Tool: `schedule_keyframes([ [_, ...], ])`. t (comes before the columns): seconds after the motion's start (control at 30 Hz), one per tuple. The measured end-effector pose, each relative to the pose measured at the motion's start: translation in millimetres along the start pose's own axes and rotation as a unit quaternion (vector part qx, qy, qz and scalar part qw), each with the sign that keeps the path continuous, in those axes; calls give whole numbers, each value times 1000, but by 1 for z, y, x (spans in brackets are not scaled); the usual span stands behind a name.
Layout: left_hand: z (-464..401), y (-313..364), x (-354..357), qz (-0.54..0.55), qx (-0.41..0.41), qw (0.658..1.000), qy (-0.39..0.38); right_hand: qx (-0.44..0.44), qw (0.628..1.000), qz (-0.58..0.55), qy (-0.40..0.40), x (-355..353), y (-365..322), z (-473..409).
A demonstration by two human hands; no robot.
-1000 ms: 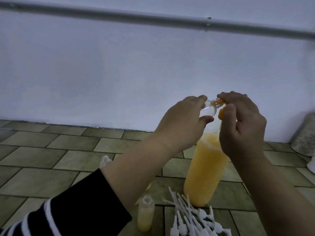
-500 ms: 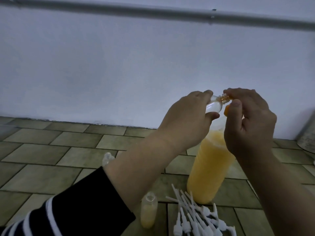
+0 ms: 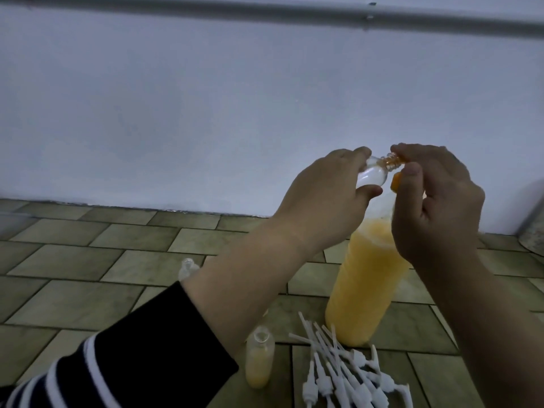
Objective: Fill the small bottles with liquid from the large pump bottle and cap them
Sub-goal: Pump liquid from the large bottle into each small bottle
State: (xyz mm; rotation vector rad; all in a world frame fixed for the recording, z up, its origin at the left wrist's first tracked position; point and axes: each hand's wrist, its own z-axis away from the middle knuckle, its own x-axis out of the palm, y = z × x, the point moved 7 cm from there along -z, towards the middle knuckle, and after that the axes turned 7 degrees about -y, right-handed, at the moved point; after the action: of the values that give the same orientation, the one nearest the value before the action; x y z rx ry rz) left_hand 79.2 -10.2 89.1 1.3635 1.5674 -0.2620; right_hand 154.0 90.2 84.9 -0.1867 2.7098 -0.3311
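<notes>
1. Your left hand (image 3: 323, 198), centre right of the frame, grips a small clear bottle (image 3: 167, 178): fingers curl over its top, thumb presses from below. The bottle lies tilted, its threaded neck pointing right toward your other hand.
2. Your right hand (image 3: 435, 207), just right of it, has its fingers curled, forefinger and thumb meeting at the bottle's neck. A small orange piece (image 3: 396, 181) shows just below that thumb; you cannot tell from here exactly what it is or how it is held.
3. The large bottle (image 3: 365, 284) of yellow-orange liquid stands upright on the tiled floor (image 3: 88, 278), below your hands, its top hidden behind your right hand.
4. A small open bottle (image 3: 259, 362), partly filled with yellow liquid, stands at lower centre, just beside your left forearm.
5. Another clear small bottle (image 3: 188, 267) peeks out left of that forearm.
6. White pump tops (image 3: 344, 375) lie in a loose pile at the lower right, near the large bottle's base.
7. Your left sleeve (image 3: 132, 366) is dark with white stripes.
</notes>
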Motion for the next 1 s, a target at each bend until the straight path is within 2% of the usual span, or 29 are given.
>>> schedule_keyframes([
  [0.2, -4, 2, -11, -3, 4, 1000, 16, -10, 999, 8, -44, -5, -6, -11],
  [0.4, -1, 3, -21, 20, 15, 999, 27, -18, 999, 7, -38, -13, -11, -14],
  [0.73, 10, -22, -15, 124, -36, 991, 36, -1, 998, 2, -58, -7, -6, -18],
  [1.0, 60, -65, -31, 219, -121, 968, 34, 16, 996, -21, -84, -8, -3, -22],
])
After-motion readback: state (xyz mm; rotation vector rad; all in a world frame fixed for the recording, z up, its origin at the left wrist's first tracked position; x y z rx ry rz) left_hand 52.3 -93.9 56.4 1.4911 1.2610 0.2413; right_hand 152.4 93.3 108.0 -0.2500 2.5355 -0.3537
